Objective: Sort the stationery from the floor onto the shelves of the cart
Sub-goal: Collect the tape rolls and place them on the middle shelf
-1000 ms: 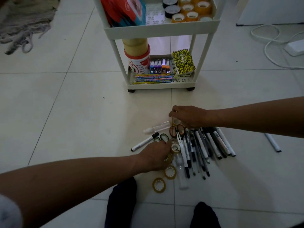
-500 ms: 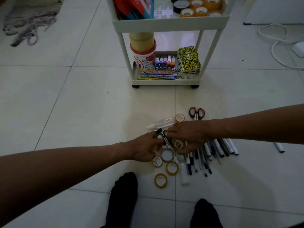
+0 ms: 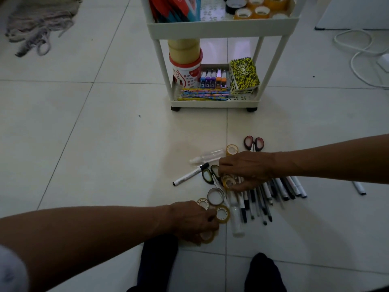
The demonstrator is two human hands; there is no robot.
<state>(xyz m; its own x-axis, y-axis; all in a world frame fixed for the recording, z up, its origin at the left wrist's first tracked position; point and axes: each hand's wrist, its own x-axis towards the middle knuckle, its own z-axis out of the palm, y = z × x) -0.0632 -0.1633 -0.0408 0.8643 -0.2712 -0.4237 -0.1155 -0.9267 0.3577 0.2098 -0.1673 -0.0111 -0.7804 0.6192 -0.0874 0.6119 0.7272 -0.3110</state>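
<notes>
Here, in the head view, small tape rolls are seen lying on the floor just near of the cart, whose upper shelf already carries tape. The left hand is curled over one roll at the near edge of the cluster; the right hand pinches another roll farther off, beside the pens, whose long axes run near to far. The right hand is judged nearer the cart.
</notes>
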